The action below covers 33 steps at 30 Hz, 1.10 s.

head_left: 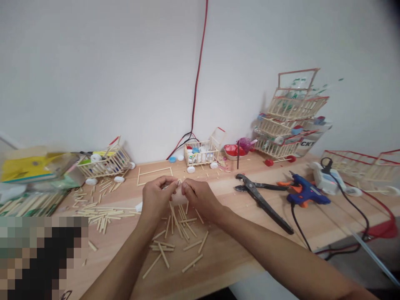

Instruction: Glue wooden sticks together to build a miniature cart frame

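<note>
My left hand (158, 198) and my right hand (202, 200) meet over the middle of the table, fingertips almost touching. Both are closed in a pinch. Something small and pale shows at the fingertips, too small to name. Below them lie loose short wooden sticks (179, 227), scattered on the wood. A thin rectangular stick frame (154, 170) lies flat just beyond my left hand. Another heap of cut sticks (104, 213) is to the left. Right of my right hand rest black-handled pliers (271, 210) with their jaws apart.
A blue glue gun (306, 192) and a white power strip (328, 179) with cords lie at right. Small stick carts stand along the wall: one left (104, 163), one central (201, 154), several stacked right (278, 125). A red dish (234, 152) sits behind. A person's pixelated area fills lower left.
</note>
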Tool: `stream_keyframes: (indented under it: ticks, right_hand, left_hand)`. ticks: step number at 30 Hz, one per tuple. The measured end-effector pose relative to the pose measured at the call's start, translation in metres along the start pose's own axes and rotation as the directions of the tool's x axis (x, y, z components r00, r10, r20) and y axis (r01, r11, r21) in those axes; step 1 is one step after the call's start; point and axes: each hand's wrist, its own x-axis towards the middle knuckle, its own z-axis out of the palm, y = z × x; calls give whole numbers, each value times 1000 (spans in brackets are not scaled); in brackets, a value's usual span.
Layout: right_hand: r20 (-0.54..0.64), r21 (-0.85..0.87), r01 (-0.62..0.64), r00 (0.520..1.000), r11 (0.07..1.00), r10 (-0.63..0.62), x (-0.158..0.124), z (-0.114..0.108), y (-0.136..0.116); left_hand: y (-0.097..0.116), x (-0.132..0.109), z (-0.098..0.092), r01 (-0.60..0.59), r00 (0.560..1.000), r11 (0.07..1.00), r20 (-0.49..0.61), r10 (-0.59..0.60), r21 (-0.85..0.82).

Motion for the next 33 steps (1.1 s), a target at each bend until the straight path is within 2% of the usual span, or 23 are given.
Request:
stream_keyframes:
  ticks: [13, 25, 33]
  right_hand:
    - [4, 8, -29, 1000, 1000, 29, -1, 1, 1]
    - [-27, 110, -87, 996, 990, 90, 0, -2, -5]
    - [-31, 87, -35, 999, 996, 38, 1, 0, 0]
  left_hand:
    - [-3, 3, 1, 16, 1000, 996, 8, -15, -91]
    - [-3, 2, -1, 13, 1000, 998, 12, -12, -58]
    - [-1, 2, -1, 25, 1000, 999, 8, -24, -49]
